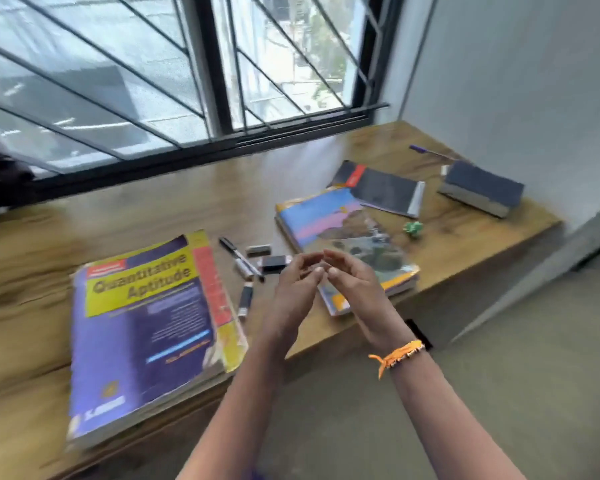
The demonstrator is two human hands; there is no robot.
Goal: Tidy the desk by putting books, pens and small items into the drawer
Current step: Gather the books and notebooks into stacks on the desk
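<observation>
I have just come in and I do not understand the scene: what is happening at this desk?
A person stands at a wooden desk under a window, with the left hand and right hand raised together above it, holding nothing. The purple and yellow Quantitative Aptitude book, three other books, pens and small items lie on the desk. No drawer is in view.

One camera on the person's head looks forward and down. The two hands, left hand (293, 289) and right hand (355, 289), are close below it.
</observation>
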